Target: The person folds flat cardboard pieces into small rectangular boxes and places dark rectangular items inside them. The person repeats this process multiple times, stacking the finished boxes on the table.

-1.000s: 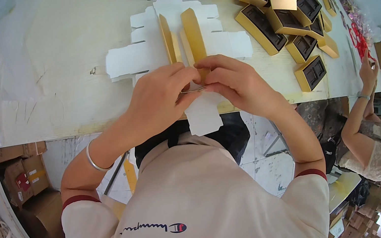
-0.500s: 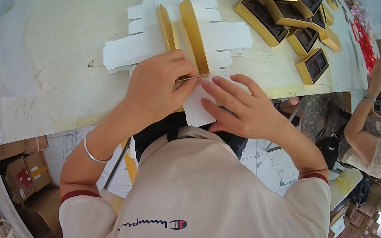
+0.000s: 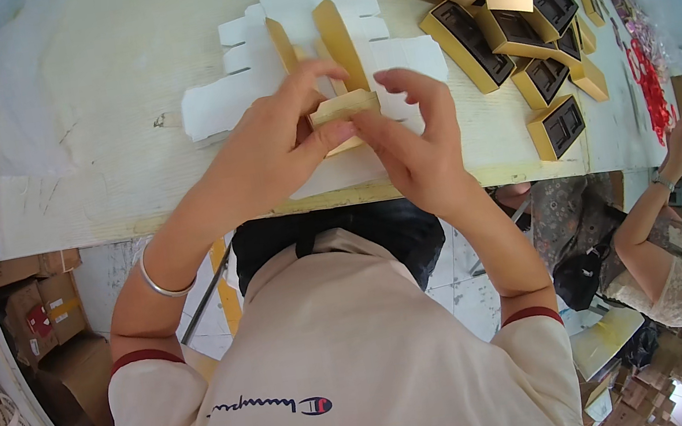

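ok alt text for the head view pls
Both hands fold a gold flap of a flat white box blank at a pale table's edge: left hand pinches it, right hand steadies. Finished gold boxes lie far right.

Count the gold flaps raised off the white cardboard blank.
3. On the white blank, a left flap and a right flap stand side by side; the third flap is pinched in the left hand, the right hand touching it. Others may hide under the hands.

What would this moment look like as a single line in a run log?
left hand: pinching gold flap | right hand: fingers on same flap | white die-cut box blank: flat on table | finished gold boxes: far right
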Demonstrator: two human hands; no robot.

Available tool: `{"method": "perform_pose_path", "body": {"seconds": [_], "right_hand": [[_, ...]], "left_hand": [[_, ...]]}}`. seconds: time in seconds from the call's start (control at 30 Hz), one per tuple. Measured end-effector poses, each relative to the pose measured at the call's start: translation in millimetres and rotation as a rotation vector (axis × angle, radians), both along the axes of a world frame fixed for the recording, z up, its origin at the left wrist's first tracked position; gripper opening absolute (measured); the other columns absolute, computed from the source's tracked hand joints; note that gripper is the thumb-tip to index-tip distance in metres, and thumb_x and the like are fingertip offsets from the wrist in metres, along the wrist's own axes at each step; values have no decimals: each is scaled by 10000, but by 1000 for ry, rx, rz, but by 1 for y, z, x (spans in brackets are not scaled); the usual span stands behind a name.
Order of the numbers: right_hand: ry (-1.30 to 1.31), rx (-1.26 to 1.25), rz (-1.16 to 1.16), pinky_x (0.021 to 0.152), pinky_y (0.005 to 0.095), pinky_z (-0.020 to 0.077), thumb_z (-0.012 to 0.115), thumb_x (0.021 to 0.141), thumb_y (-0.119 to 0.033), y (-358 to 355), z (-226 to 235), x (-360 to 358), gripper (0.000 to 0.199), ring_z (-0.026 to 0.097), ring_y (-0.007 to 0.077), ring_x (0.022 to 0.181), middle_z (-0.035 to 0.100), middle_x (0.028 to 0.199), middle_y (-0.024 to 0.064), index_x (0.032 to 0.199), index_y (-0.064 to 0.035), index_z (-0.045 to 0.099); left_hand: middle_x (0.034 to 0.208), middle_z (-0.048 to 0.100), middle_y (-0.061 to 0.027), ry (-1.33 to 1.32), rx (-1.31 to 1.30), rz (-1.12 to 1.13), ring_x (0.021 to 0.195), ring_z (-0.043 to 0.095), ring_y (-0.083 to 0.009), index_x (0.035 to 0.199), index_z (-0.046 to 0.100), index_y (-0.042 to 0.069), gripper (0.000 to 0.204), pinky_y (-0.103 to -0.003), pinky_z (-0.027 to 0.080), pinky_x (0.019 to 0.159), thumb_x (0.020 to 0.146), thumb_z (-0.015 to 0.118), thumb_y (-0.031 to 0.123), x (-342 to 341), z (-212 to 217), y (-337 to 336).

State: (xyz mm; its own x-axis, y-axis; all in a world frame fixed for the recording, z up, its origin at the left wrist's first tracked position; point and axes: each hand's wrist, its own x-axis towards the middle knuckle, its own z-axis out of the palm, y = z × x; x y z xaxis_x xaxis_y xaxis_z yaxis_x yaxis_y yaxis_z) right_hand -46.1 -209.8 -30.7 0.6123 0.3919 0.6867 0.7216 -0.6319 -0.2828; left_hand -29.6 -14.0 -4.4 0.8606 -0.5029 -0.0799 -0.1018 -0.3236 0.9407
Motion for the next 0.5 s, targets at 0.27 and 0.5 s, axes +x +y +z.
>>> {"method": "perform_pose_path", "body": {"seconds": [0.27,0.5], "right_hand": [[35,-348,61,708,330,361,651,681,-119,-5,7,-5,228,514,186,811,562,938,43,902,-64,643],[372,-420,231,701,322,347,645,698,-55,-7,34,17,94,523,193,789,530,807,34,760,-66,576]], "left_hand": [[905,573,-77,-636,143,100,708,588,-217,909,598,27,153,-304,474,593,816,695,100,-19,-19,-7],[856,597,-63,-679,314,25,694,599,-265,890,624,22,153,-345,469,561,767,699,74,-19,-21,-5]]}}
